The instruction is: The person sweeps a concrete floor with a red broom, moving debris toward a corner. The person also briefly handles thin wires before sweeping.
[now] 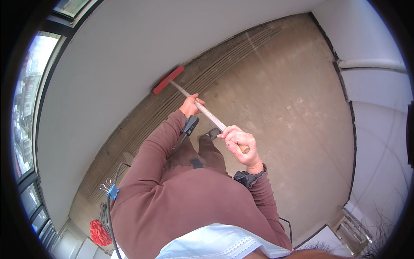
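Both of my hands hold one wooden pole [210, 115], the handle of what looks like a push broom. Its long red head [176, 74] is down by the foot of the grey wall; any bristles are hidden from above. My left hand [190, 105] wraps the pole about midway, nearer the head. Close to the rounded top end, my right hand [240, 142] grips with the thumb toward me and the end sticking out past the fist. The pole slants from the head down toward my right side.
Several long thin strips [223, 69] run along the wall on the brown concrete floor [291, 110]. Windows [29, 106] line the left side. Red fabric [99, 233] lies at lower left, beside coiled cable. A metal frame [352, 228] is at lower right. A white pipe [372, 64] crosses the right wall.
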`<state>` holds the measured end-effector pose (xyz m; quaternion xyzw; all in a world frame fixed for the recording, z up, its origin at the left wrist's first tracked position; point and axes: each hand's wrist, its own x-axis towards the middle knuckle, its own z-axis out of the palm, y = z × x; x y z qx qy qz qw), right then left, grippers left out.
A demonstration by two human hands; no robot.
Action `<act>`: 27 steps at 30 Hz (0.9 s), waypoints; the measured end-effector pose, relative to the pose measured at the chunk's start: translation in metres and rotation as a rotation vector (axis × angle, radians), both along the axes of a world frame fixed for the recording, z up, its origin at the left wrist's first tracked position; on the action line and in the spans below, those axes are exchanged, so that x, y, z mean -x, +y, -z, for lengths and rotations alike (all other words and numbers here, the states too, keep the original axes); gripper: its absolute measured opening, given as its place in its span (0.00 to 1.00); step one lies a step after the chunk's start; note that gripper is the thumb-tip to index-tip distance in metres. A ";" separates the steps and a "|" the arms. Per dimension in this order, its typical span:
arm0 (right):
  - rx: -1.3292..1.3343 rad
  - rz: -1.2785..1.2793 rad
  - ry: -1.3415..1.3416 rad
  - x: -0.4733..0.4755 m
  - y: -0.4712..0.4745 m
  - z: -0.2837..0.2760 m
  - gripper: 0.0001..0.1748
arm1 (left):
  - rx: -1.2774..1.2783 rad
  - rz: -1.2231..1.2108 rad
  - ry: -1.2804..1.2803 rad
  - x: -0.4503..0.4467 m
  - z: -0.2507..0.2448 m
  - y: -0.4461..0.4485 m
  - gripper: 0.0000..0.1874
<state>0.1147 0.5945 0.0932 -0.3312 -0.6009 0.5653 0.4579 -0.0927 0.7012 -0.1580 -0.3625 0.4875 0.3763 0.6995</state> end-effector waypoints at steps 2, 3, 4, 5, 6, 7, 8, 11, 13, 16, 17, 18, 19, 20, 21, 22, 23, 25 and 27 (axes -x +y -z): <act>-0.069 0.035 -0.066 -0.009 -0.003 -0.002 0.12 | -0.057 0.049 -0.058 -0.028 0.000 0.018 0.20; -0.091 0.054 -0.095 -0.015 -0.004 -0.005 0.12 | -0.074 0.050 -0.094 -0.044 -0.003 0.024 0.21; -0.116 0.053 -0.115 -0.024 -0.005 -0.010 0.12 | -0.124 0.059 -0.121 -0.057 -0.007 0.026 0.19; -0.127 0.049 -0.135 -0.031 -0.009 -0.015 0.12 | -0.167 0.063 -0.152 -0.065 -0.011 0.023 0.18; -0.127 0.046 -0.152 -0.043 -0.012 -0.021 0.12 | -0.195 0.061 -0.168 -0.076 -0.017 0.021 0.17; -0.137 0.034 -0.141 -0.058 -0.014 -0.029 0.12 | -0.205 0.064 -0.180 -0.088 -0.025 0.017 0.17; -0.140 0.022 -0.133 -0.067 -0.019 -0.034 0.12 | -0.204 0.062 -0.183 -0.092 -0.030 0.007 0.18; -0.083 -0.007 -0.064 -0.090 -0.027 -0.042 0.12 | -0.110 0.056 -0.149 -0.093 -0.040 -0.026 0.18; -0.009 -0.018 -0.002 -0.105 -0.023 -0.041 0.12 | 0.031 0.029 -0.052 -0.088 -0.041 -0.041 0.17; 0.103 -0.043 0.077 -0.109 -0.004 -0.028 0.14 | 0.160 -0.036 0.049 -0.071 -0.037 -0.055 0.17; 0.142 -0.061 0.104 -0.108 0.004 -0.023 0.14 | 0.216 -0.121 0.057 -0.064 -0.034 -0.057 0.18; 0.146 -0.097 0.136 -0.106 0.013 -0.017 0.15 | 0.193 -0.122 0.071 -0.057 -0.033 -0.058 0.18; 0.149 -0.119 0.137 -0.103 0.023 -0.012 0.15 | 0.176 -0.128 0.097 -0.051 -0.030 -0.054 0.19; 0.159 -0.144 0.145 -0.101 0.032 -0.008 0.15 | 0.139 -0.093 0.118 -0.045 -0.028 -0.049 0.19; 0.169 -0.171 0.157 -0.099 0.042 -0.004 0.15 | 0.146 -0.155 0.109 -0.042 -0.026 -0.043 0.19; 0.170 -0.193 0.144 -0.098 0.053 0.000 0.15 | 0.102 -0.128 0.094 -0.039 -0.023 -0.032 0.19; 0.156 -0.184 0.137 -0.100 0.064 0.001 0.15 | 0.114 -0.198 0.052 -0.040 -0.020 -0.016 0.19; 0.123 -0.164 0.109 -0.111 0.094 0.004 0.15 | 0.069 -0.137 0.061 -0.057 -0.013 0.025 0.19; 0.111 -0.072 0.096 -0.127 0.123 0.003 0.13 | 0.113 -0.140 0.052 -0.081 -0.007 0.069 0.18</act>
